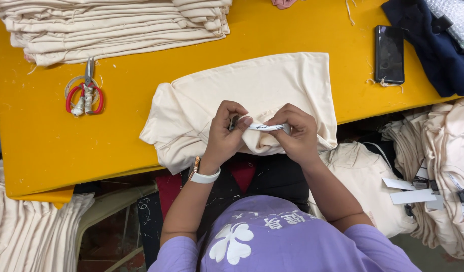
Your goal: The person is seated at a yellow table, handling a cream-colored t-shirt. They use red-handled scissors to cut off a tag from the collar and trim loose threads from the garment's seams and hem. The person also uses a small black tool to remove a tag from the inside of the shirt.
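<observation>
White label [266, 127] is pinched taut between left hand [224, 135] and right hand [296, 133] over cream garment [257, 85] (small dark tool gripped left); fabric could be nicked if the pull slackens.

Wore a short-sleeved purple T-shirt [292, 242], printed on the chest in white with a four-petalled clover shape [231, 243] and a line of small white characters just beside it. Had a watch [202, 174] on the left wrist, with a white strap and a rose-gold case showing at its edge. Kept both forearms bare below the sleeves, with no rings visible on the left hand [226, 133] or the right hand [296, 132].
</observation>
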